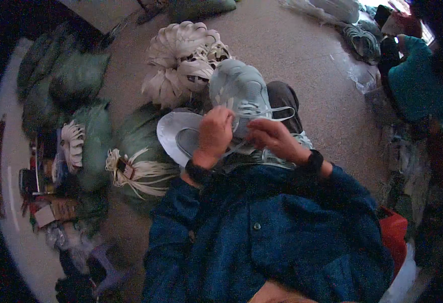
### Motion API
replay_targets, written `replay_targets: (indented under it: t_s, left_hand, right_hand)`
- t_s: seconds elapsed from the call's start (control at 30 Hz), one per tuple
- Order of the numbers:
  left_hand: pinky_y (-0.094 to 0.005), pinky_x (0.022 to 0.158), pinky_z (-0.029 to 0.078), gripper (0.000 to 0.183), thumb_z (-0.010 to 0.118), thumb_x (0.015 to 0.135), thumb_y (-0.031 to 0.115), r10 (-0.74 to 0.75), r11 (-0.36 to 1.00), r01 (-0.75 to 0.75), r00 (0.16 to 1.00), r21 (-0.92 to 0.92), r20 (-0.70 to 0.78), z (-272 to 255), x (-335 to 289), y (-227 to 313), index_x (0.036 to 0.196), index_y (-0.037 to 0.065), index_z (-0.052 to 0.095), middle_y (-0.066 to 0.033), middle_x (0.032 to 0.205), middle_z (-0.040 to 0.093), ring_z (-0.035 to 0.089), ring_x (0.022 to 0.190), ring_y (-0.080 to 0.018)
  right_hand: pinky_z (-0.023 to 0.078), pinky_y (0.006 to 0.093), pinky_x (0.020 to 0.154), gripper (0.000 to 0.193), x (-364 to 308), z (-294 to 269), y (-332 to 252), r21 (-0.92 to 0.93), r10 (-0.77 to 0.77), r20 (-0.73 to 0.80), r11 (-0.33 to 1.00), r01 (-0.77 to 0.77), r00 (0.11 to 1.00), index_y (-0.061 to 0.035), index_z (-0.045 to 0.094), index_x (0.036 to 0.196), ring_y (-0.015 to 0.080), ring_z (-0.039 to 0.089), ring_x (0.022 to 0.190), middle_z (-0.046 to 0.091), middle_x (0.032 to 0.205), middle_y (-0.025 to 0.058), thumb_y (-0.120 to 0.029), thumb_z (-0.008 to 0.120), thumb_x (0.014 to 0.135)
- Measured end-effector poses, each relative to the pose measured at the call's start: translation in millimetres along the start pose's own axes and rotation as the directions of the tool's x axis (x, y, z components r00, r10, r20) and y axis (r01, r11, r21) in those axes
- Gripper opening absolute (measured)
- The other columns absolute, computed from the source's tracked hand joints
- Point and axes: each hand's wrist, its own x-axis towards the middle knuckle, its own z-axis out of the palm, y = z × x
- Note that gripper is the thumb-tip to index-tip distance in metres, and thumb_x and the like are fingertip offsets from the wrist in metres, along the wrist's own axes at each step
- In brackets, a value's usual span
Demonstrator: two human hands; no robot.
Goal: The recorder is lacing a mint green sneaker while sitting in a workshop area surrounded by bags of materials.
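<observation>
The left hand (215,132) extends forward, fingers curled, while the right hand (278,140) angles leftward, fingers bent.

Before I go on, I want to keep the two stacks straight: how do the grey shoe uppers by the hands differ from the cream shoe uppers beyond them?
Colour: the grey shoe uppers are pale grey-green; the cream shoe uppers are off-white.
Pose: the cream uppers fan out in a broad curl; the grey ones sit in a tighter group.
Place: both hands are at the grey uppers, neither at the cream.
Shared: both stacks overlap at rounded toes.
</observation>
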Motion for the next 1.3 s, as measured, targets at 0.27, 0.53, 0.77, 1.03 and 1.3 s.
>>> replay_targets:
  t_s: [0.27, 0.53, 0.77, 1.03, 1.3]
  left_hand:
    - [-0.0457, 0.082, 0.042, 0.009, 0.058, 0.080, 0.010, 0.309, 0.916, -0.312, 0.950, 0.252, 0.050, 3.8, -3.6, -17.8, 0.087, 0.007, 0.061, -0.0122, 0.081, 0.057, 0.057, 0.081, -0.0325]
    - [-0.0502, 0.100, 0.038, 0.019, 0.063, 0.082, 0.019, 0.266, 0.821, -0.342, 0.938, 0.457, 0.223, -6.9, 4.2, 4.1, 0.094, 0.004, 0.060, -0.0128, 0.089, 0.059, 0.057, 0.090, -0.0293]
    - [-0.0402, 0.085, 0.050, 0.035, 0.053, 0.087, 0.008, 0.034, 0.932, -0.049, 0.998, 0.358, 0.048, 12.6, -34.4, -13.3, 0.120, -0.002, 0.051, -0.0206, 0.112, 0.054, 0.058, 0.100, -0.0357]
    - [-0.0413, 0.073, 0.052, 0.018, 0.050, 0.091, 0.010, -0.004, 0.962, 0.034, 0.994, 0.271, -0.111, 19.6, -29.0, -19.0, 0.107, 0.002, 0.055, -0.0160, 0.099, 0.056, 0.060, 0.089, -0.0353]
    - [-0.0437, 0.071, 0.048, 0.009, 0.056, 0.090, 0.013, 0.022, 1.000, -0.025, 0.971, -0.008, -0.237, 8.9, -26.8, -20.5, 0.092, 0.005, 0.058, -0.0133, 0.090, 0.058, 0.059, 0.082, -0.0350]
  right_hand:
    - [0.055, 0.0291, 0.067, 0.025, 32.7, 10.2, 28.8, 0.092, 0.058, -0.047, 0.994, -0.054, 0.997, -0.0001, 0.055, 0.117, 0.0142, 0.065, 0.077, 0.066, 0.096, 0.0066, -0.013, 0.051, 0.096]
    - [0.053, 0.0275, 0.068, 0.031, 28.4, 10.5, 6.9, 0.286, 0.086, -0.055, 0.956, -0.067, 0.995, -0.0035, 0.056, 0.124, 0.0118, 0.063, 0.073, 0.066, 0.094, 0.0036, -0.011, 0.054, 0.093]
    - [0.053, 0.0280, 0.055, 0.023, 41.6, 20.2, 6.5, 0.089, 0.134, -0.021, 0.987, -0.131, 0.991, -0.0008, 0.056, 0.113, 0.0132, 0.062, 0.063, 0.063, 0.084, 0.0046, -0.010, 0.056, 0.092]
    - [0.048, 0.0272, 0.043, 0.020, 63.8, 31.5, 19.3, -0.107, 0.004, -0.092, 0.994, -0.014, 0.996, -0.0013, 0.056, 0.110, 0.0126, 0.058, 0.052, 0.061, 0.073, 0.0052, -0.013, 0.048, 0.096]
    - [0.042, 0.0261, 0.042, 0.017, 83.0, 21.5, 25.4, -0.294, 0.001, -0.096, 0.956, -0.029, 0.995, -0.0019, 0.058, 0.087, 0.0106, 0.055, 0.050, 0.057, 0.066, 0.0030, -0.015, 0.051, 0.095]
